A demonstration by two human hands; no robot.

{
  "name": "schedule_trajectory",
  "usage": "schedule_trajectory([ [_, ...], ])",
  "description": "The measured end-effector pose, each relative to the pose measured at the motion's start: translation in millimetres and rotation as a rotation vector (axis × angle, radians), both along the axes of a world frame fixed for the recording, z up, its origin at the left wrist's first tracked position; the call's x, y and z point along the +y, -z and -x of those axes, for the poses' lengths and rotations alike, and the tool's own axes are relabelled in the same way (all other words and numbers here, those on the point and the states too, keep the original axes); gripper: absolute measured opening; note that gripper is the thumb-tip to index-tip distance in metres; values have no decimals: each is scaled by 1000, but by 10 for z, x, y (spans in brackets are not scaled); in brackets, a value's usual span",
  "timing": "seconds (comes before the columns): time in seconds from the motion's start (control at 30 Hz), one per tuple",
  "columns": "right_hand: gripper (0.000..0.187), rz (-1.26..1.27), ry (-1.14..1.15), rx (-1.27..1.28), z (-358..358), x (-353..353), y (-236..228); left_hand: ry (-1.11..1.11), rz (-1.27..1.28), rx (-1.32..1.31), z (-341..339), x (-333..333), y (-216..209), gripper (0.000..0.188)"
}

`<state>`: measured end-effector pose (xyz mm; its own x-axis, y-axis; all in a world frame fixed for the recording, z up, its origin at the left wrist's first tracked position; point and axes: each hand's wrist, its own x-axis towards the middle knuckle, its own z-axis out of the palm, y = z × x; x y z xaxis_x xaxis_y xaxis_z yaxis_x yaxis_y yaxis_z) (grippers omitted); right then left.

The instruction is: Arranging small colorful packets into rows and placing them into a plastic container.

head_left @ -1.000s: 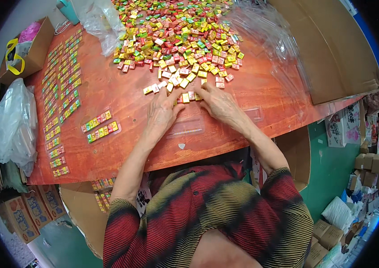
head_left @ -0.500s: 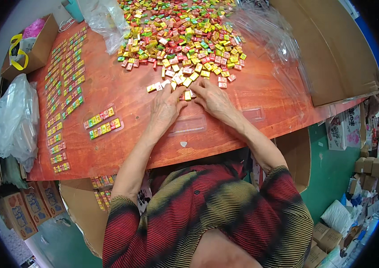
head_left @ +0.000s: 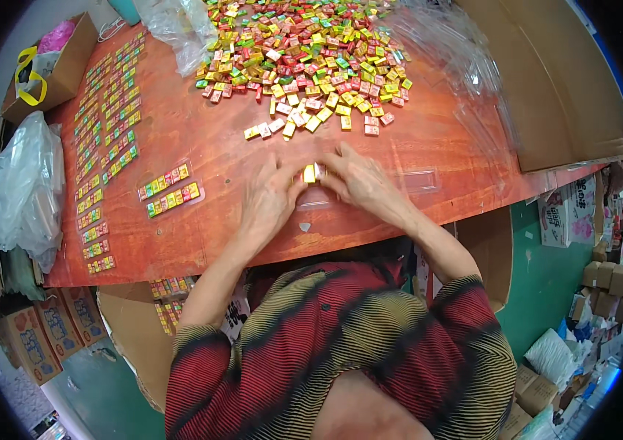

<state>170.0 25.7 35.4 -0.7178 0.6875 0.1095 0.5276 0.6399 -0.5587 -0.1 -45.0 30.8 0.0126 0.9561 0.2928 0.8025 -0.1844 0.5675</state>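
Observation:
My left hand [head_left: 266, 196] and my right hand [head_left: 365, 182] face each other near the table's front edge. Between their fingertips is a small yellow box [head_left: 310, 174], pinched from both sides; more boxes may be hidden behind the fingers. Just below them lies a clear plastic tray [head_left: 314, 203], partly covered by the hands. Beyond the fingers, a big heap of small red, yellow and green boxes [head_left: 311, 66] spreads over the table. A short row of loose boxes [head_left: 264, 130] lies at the heap's near edge.
Two filled trays [head_left: 172, 199] rest left of my hands, with long columns of filled trays [head_left: 110, 117] farther left. Another clear tray [head_left: 418, 181] lies to the right. Clear plastic sheets [head_left: 465, 66] and a cardboard box [head_left: 553, 88] occupy the right side.
Both hands have drawn back from the heap toward me, bringing the small yellow box over the clear tray. The filled trays on the left have stayed put.

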Motion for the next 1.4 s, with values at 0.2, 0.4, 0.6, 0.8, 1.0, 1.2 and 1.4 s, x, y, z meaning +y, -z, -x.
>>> schedule_trajectory([
  [0.2, 30, 169, -36, -101, -85, -242, -43, -126, 208, -30, -22, -407, -35, 36],
  [0.4, 33, -35, -76, 38, -141, -347, 54, -8, -91, 222, 16, -515, 188, 39],
  [0.6, 34, -317, -67, 32, -168, -397, 233, -81, 113, 244, -13, -577, 96, 44],
  [0.8, 41, -296, -55, -40, -181, -500, 378, -25, -13, 264, 18, -626, 258, 55],
  [1.0, 61, -237, -138, -259, 13, -677, 272, 83, 50, 273, -108, -556, 261, 63],
  [1.2, 46, 152, -298, 169, 199, -530, 363, -79, 162, 221, 97, -707, 266, 56],
  [1.4, 37, 19, -192, 317, 508, -251, 276, -231, 151, 468, 416, -884, 244, 45],
])
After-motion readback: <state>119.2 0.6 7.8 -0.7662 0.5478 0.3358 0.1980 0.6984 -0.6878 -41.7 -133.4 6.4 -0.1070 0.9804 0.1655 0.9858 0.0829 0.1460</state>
